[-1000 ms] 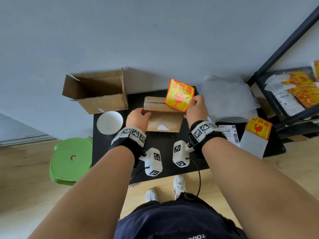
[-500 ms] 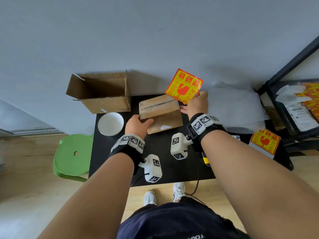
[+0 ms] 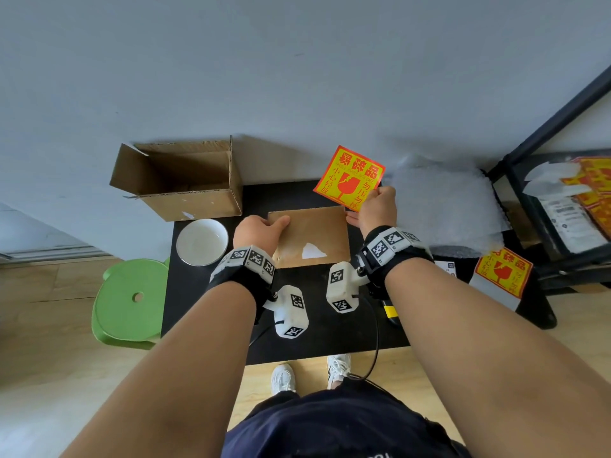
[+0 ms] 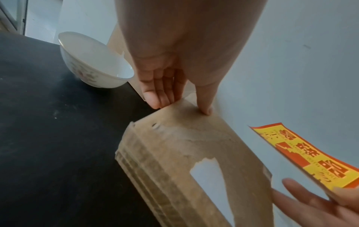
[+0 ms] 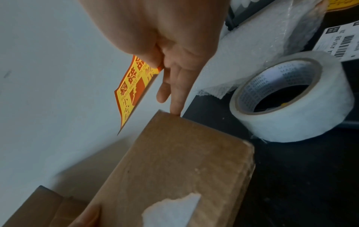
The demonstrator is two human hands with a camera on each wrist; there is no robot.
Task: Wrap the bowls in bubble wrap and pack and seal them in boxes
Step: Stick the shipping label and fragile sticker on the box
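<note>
A closed cardboard box with a torn white patch on top lies on the black table. My left hand grips its far left corner, thumb on top and fingers down the side. My right hand pinches a red and yellow fragile sticker above the box's far right corner, and one outstretched finger touches that corner. An unwrapped white bowl stands left of the box. Bubble wrap is heaped at the right.
An open cardboard box lies on its side at the table's far left. A roll of clear tape sits just right of the closed box. A second sticker hangs off the right edge. A green stool stands left, a black shelf right.
The closed box has been tipped over, so its patched face now lies up. The sticker has lifted off the box top and moved to the right, held up by my right hand.
</note>
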